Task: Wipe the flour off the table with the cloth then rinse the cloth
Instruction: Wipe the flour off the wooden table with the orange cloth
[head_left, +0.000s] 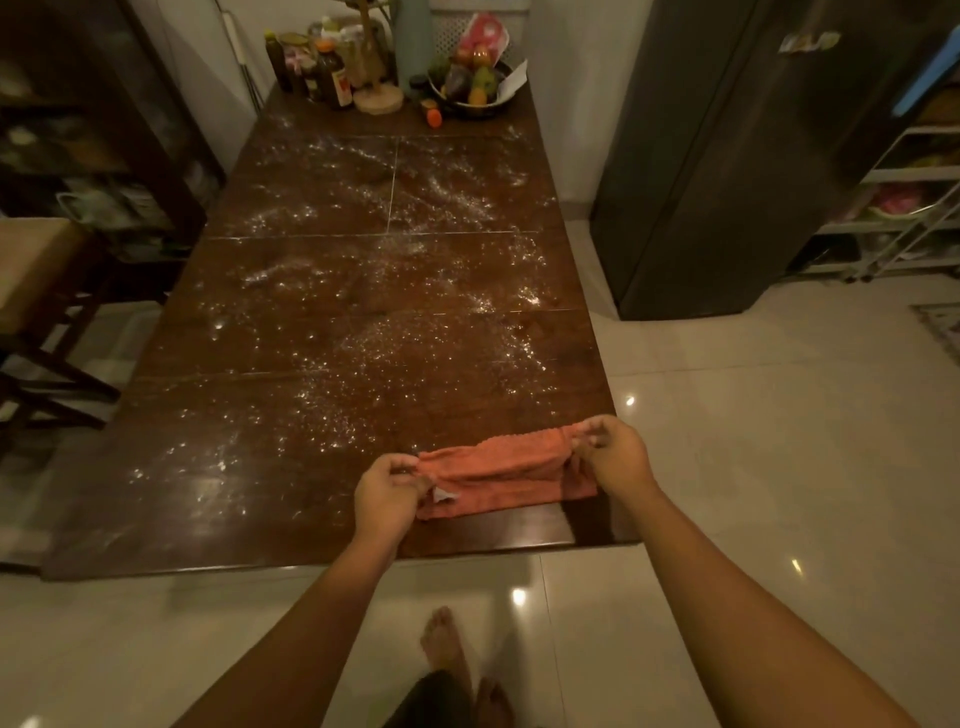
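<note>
Just cloth (498, 475) at near table (156, 519) edge, both hands pinching

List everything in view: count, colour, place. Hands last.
table: one, dark brown, centre
flour: scattered, white, across the tabletop
cloth: one, orange, at the table's near edge, between both hands
fruit bowl: one, dark, far end
bottles and jars: several, mixed colours, far left corner
wooden stand: one, pale, far end
refrigerator: one, dark grey, right of table
chair: one, dark frame, beige seat, left
shelf rack: one, white, far right
left hand: pinches cloth's left end
right hand: pinches cloth's right end
</note>
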